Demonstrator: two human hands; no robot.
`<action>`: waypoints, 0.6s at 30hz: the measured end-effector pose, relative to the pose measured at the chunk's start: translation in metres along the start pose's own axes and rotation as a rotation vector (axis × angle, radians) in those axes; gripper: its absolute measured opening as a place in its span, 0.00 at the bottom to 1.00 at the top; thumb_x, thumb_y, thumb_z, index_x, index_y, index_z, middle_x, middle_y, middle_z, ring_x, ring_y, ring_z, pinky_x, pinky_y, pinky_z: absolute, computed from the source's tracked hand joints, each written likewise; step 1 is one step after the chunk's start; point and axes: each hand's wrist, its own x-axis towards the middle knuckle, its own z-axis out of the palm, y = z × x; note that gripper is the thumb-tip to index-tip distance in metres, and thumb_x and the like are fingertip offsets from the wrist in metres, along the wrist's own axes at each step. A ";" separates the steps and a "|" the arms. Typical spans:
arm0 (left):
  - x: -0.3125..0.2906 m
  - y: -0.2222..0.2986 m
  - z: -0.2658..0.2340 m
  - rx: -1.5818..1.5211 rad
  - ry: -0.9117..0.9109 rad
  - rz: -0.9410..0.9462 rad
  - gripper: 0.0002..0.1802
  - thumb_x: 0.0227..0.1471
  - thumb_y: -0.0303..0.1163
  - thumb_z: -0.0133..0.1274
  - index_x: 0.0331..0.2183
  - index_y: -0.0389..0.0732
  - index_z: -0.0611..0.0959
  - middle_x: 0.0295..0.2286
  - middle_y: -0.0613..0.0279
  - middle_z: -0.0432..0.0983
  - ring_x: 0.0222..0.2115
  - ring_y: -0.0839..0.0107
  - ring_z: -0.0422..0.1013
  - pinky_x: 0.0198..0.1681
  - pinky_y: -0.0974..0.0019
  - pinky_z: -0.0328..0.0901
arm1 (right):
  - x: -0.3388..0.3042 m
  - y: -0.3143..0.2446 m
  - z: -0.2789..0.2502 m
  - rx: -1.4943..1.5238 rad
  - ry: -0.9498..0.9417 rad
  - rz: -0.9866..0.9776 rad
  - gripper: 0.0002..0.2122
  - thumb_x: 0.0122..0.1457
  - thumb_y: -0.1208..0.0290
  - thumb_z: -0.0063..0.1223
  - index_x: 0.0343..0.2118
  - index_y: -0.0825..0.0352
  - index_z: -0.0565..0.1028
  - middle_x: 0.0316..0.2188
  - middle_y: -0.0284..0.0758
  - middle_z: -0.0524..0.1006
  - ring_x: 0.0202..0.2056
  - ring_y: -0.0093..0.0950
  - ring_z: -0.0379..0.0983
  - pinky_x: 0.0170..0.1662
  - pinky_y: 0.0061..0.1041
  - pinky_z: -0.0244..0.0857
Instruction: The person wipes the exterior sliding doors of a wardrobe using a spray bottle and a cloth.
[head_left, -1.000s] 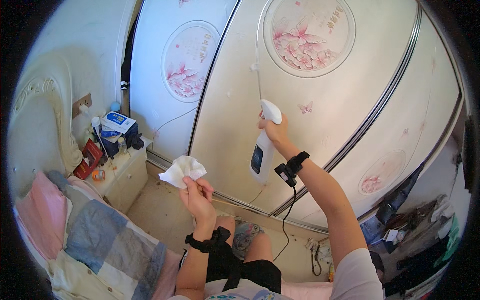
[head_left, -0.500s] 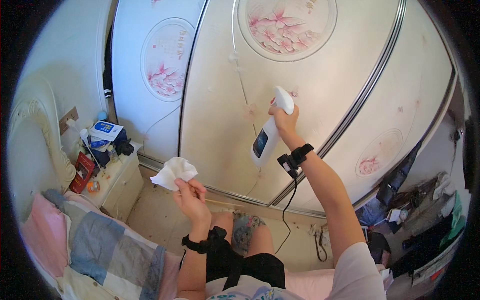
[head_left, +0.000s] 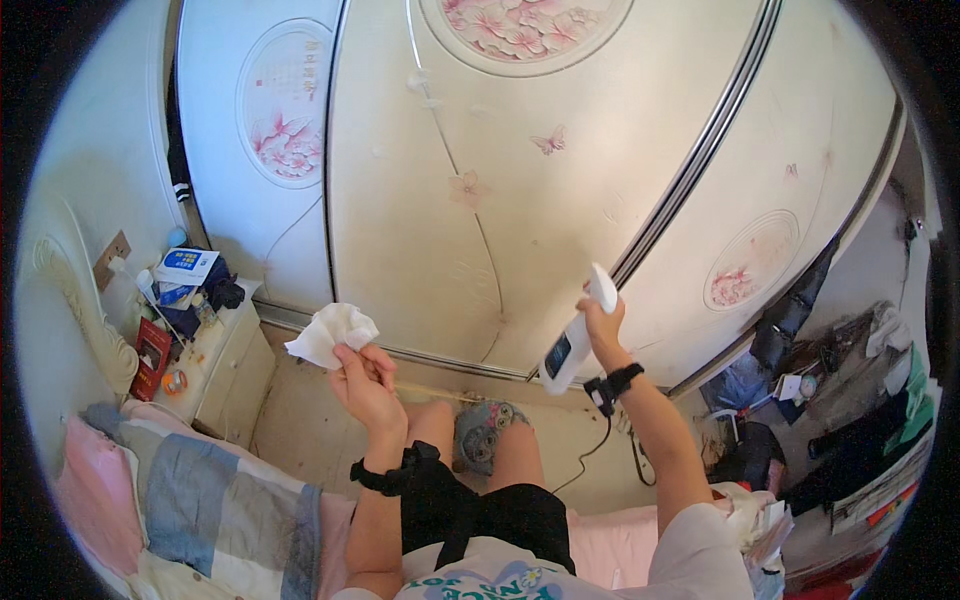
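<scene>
My left hand point(head_left: 366, 385) pinches a crumpled white cloth or tissue point(head_left: 335, 335), held up in front of the wardrobe's lower edge. In my right hand point(head_left: 603, 325) is a white spray bottle point(head_left: 567, 352) with a dark label, gripped round its neck below the white trigger head. The bottle leans, its base toward the lower left, apart from the door. Before me stands a cream sliding wardrobe door point(head_left: 400, 230) with a pink butterfly, a pale flower and a thin curving line on it. Both wrists wear black straps, and a cable hangs from the right one.
At left, a white nightstand point(head_left: 240, 375) bears papers, a red booklet point(head_left: 151, 358) and an orange tape roll point(head_left: 174, 382). A bed with a checked quilt point(head_left: 240, 510) lies at lower left. Clothes and bags point(head_left: 860, 410) crowd the right side. A round patterned stool-like object point(head_left: 480, 440) sits between my knees.
My right hand has come down and to the right with the spray bottle, away from the door's middle. The left hand still holds the cloth. The whole view has shifted a little.
</scene>
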 end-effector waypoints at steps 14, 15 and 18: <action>-0.035 -0.074 0.044 0.380 0.030 -0.038 0.26 0.59 0.46 0.35 0.15 0.42 0.68 0.10 0.70 0.59 0.10 0.80 0.51 0.13 0.74 0.44 | -0.141 0.221 -0.189 -0.560 0.505 0.498 0.23 0.42 0.67 0.60 0.42 0.72 0.69 0.37 0.47 0.74 0.38 0.40 0.72 0.41 0.34 0.64; -0.039 -0.080 0.046 0.389 0.012 -0.045 0.26 0.59 0.46 0.35 0.15 0.43 0.68 0.10 0.70 0.59 0.10 0.80 0.51 0.13 0.75 0.44 | -0.148 0.229 -0.195 -0.562 0.509 0.530 0.23 0.42 0.67 0.60 0.42 0.72 0.69 0.37 0.47 0.74 0.38 0.40 0.72 0.41 0.34 0.64; -0.047 -0.104 0.047 0.514 -0.076 -0.031 0.26 0.59 0.46 0.34 0.14 0.43 0.67 0.10 0.70 0.59 0.10 0.80 0.50 0.13 0.75 0.43 | -0.179 0.262 -0.228 -0.773 0.568 0.688 0.19 0.44 0.66 0.57 0.37 0.74 0.71 0.28 0.46 0.75 0.31 0.42 0.73 0.36 0.35 0.65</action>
